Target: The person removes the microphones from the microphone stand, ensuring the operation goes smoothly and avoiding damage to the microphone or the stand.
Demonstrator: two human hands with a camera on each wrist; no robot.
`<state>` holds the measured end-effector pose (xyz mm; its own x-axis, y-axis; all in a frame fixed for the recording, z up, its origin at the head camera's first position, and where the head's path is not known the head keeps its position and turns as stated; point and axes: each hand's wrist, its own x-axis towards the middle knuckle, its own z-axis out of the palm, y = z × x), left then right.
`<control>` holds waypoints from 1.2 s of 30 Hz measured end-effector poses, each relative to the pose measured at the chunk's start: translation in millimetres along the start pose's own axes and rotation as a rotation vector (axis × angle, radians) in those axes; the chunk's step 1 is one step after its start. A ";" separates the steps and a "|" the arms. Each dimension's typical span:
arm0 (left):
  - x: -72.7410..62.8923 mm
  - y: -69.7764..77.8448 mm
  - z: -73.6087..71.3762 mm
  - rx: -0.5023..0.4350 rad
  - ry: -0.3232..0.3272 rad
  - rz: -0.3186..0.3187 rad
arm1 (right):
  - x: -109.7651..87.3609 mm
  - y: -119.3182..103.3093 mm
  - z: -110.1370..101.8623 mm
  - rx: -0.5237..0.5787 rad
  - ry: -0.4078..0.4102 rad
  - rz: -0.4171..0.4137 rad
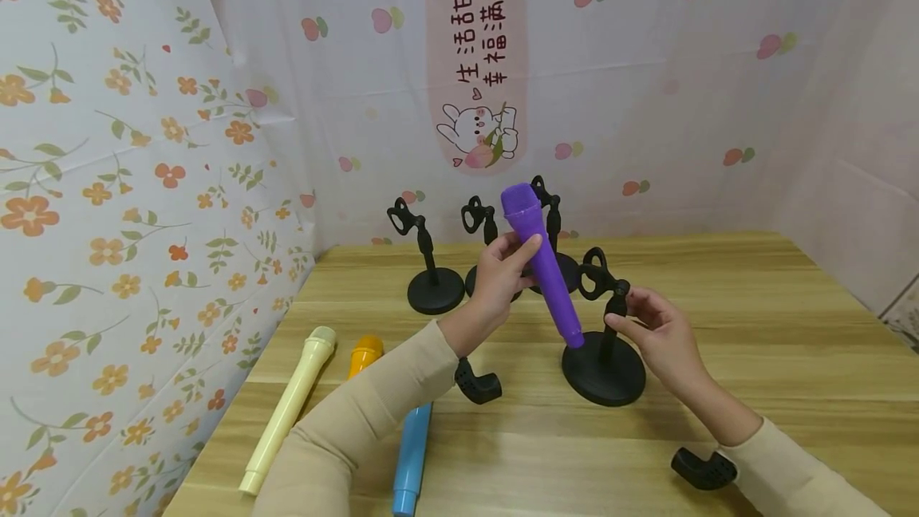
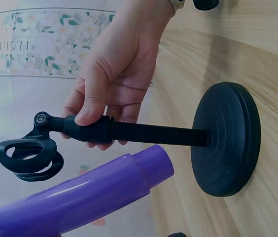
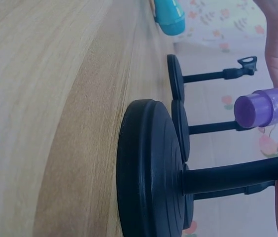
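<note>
In the head view my left hand point(image 1: 495, 278) grips a purple toy microphone point(image 1: 551, 282) around its upper body, head up and tail slanting down to the right. The microphone's tail is beside a black tabletop microphone stand point(image 1: 603, 373), whose round base rests on the table. My right hand point(image 1: 664, 333) holds this stand by the collar just under its clip point(image 1: 594, 274), thumb in front and fingers behind. From the left wrist, the purple tail point(image 2: 154, 168) shows apart from the pole, and the ring-shaped clip point(image 2: 28, 155) holds nothing.
Three more black stands point(image 1: 435, 291) are lined up at the back, partly behind my left hand. On the left lie a pale yellow microphone point(image 1: 290, 409), an orange one point(image 1: 366, 351) and a blue one point(image 1: 412, 453), the latter two partly under my left sleeve. A patterned curtain point(image 1: 345, 102) backs the table.
</note>
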<state>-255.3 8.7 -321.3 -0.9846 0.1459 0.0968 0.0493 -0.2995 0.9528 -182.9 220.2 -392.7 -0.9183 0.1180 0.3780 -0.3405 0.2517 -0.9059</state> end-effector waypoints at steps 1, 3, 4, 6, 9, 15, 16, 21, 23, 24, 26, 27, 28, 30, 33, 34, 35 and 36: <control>-0.2 0.0 -0.4 0.001 -0.002 -0.001 | -0.1 0.0 0.0 -0.001 0.000 0.000; -0.7 -0.1 -1.0 0.006 -0.007 -0.004 | -0.3 0.0 -0.1 0.002 0.001 -0.002; -0.9 -0.1 -1.3 0.008 -0.009 -0.007 | -0.3 -0.2 0.1 0.006 0.003 -0.003; -1.4 -0.4 -2.0 0.018 -0.013 -0.012 | -0.2 -0.1 -0.1 0.010 0.007 -0.006; -2.6 0.0 -3.1 0.026 -0.019 -0.021 | 0.3 0.3 -0.3 0.013 0.010 -0.013; -5.0 0.2 -6.3 0.039 -0.014 -0.035 | 0.2 1.8 -1.0 0.009 0.007 -0.027; -5.2 -0.1 -6.9 0.044 -0.014 -0.035 | 0.1 2.1 -1.2 0.016 0.005 -0.031; -7.4 -1.3 -10.3 0.060 -0.025 -0.040 | -0.5 3.5 -2.5 0.059 -0.016 -0.064; -8.2 -1.9 -12.1 0.059 -0.027 -0.051 | -0.5 3.9 -2.7 0.063 -0.021 -0.077; -8.6 -2.1 -13.1 0.058 -0.029 -0.057 | -0.5 4.0 -2.7 0.063 -0.023 -0.081; -9.5 -2.1 -14.9 0.057 -0.027 -0.070 | 0.0 4.1 -2.4 0.063 -0.024 -0.085; -9.9 -2.0 -15.6 0.054 -0.024 -0.077 | 0.2 4.2 -2.3 0.062 -0.024 -0.086; -10.3 -2.2 -16.4 0.056 -0.021 -0.083 | 0.6 4.1 -2.2 0.059 -0.022 -0.087; -10.9 -2.2 -17.8 0.060 -0.014 -0.091 | 1.1 3.8 -2.2 0.057 -0.020 -0.087; -12.2 -2.4 -19.8 0.071 -0.009 -0.101 | 1.3 2.9 -2.4 0.042 -0.016 -0.082; -12.7 -2.5 -20.6 0.077 -0.011 -0.103 | 1.2 2.7 -2.5 0.036 -0.016 -0.079; -13.3 -2.5 -21.5 0.084 -0.014 -0.106 | 1.2 2.3 -2.6 0.033 -0.016 -0.075; -13.8 -2.7 -22.4 0.091 -0.018 -0.108 | 1.2 2.0 -2.8 0.029 -0.016 -0.072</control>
<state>-245.6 -13.6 -331.7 -0.9818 0.1898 -0.0035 -0.0411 -0.1947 0.9800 -184.1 223.5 -393.5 -0.8940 0.0855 0.4399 -0.4118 0.2309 -0.8815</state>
